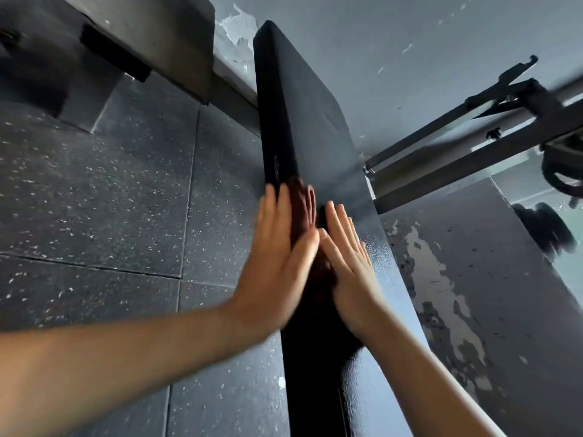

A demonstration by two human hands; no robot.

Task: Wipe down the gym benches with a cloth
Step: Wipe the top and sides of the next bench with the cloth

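Now both hands are lying flat with straight fingers, and neither one is curling round anything. The left hand is pressing on the long side edge of the black padded worktop. The right hand is pressing on the top of the worktop, just beside the left one, and the two thumbs are nearly touching. A dark reddish cloth is lying over the worktop's edge, under and between the two hands, and it is peeking out past the left fingertips. It is blurry, so I cannot tell how it is folded. The worktop is running long and thin away from the person. To the left of the worktop, speckled black floor mats are lying edge to edge. To the right of the worktop, grey metal bars are sticking out sideways.
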